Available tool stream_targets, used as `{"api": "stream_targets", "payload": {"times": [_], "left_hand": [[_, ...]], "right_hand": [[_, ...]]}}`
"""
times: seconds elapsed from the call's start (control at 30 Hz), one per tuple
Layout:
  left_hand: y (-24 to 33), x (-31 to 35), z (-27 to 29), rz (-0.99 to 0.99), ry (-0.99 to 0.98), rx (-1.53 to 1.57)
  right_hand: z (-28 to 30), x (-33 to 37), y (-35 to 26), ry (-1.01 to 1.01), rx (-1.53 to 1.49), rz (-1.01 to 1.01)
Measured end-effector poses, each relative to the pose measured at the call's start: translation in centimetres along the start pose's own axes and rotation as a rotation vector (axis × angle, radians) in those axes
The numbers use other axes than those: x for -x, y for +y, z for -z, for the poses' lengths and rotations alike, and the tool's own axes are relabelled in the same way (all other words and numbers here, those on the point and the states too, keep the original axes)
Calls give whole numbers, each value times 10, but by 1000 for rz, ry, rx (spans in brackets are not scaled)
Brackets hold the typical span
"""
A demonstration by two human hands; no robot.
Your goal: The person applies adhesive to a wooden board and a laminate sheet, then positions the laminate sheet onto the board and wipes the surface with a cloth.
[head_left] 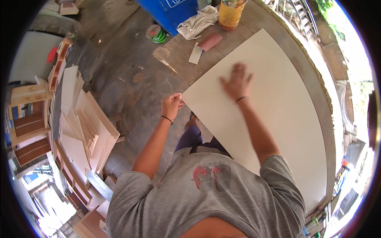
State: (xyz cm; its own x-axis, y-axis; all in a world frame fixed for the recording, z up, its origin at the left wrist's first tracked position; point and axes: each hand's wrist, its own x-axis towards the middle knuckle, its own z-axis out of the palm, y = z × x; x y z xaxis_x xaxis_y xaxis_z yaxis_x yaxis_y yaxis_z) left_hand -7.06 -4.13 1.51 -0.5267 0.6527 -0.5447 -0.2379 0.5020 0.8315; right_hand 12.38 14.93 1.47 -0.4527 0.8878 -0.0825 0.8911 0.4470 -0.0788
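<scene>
A large white board [274,107] lies flat on the worktable, its near left corner reaching past the table's side. At that corner, my left hand [171,108] is closed, with thumb and fingertips pinching the edge. My right hand [238,81] is over the board's upper part, palm down with fingers spread; it is slightly blurred, and nothing shows in it. Beyond the board's far left edge, a curled piece of reddish-brown sandpaper [210,41] lies beside a small pale strip [195,53].
A crumpled white cloth [198,22] and a bottle of amber liquid [231,15] stand at the worktable's [246,29] far end. Behind are a blue bin [168,14] and a green tub [156,34] on the floor. Stacked wood panels [89,131] and wooden frames [29,123] fill the left side.
</scene>
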Motion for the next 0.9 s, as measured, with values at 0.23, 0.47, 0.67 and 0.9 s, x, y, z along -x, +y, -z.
{"api": "stream_targets", "payload": {"times": [0.23,0.47,0.67,0.9], "left_hand": [[3,-31,24,173,-308,215],[5,-42,23,226,-436,49],[24,-52,27,226,-517,-102],[16,-54,21,163,-560,-55]], "right_hand": [[-6,78,-129,-2,-243,300],[2,63,-92,18,-142,6],[-14,103,-142,-17,-203,183],[-10,128,-103,-30,-179,180]]}}
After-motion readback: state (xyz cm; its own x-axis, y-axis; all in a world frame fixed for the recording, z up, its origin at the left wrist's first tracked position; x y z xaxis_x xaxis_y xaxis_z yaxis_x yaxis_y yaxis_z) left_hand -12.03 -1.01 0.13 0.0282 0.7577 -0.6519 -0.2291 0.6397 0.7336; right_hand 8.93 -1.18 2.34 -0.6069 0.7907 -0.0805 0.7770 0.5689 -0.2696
